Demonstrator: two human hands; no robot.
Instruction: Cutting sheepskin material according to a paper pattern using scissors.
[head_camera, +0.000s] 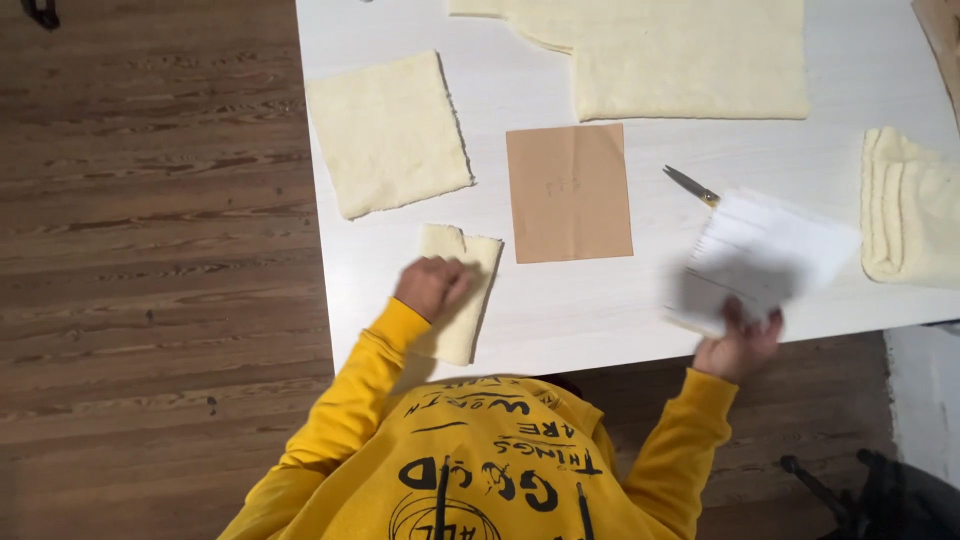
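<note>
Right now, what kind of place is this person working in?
Probably a sewing or fabric-craft workspace, maybe at home. Cut pieces of cream fabric lie on a white table beside a brown paper pattern piece and scissors, over a wooden plank floor.

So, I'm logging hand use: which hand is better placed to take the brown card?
Probably the left hand: it rests on the small cream fabric piece right beside the brown card, while the right hand holds a white paper sheet.
</note>
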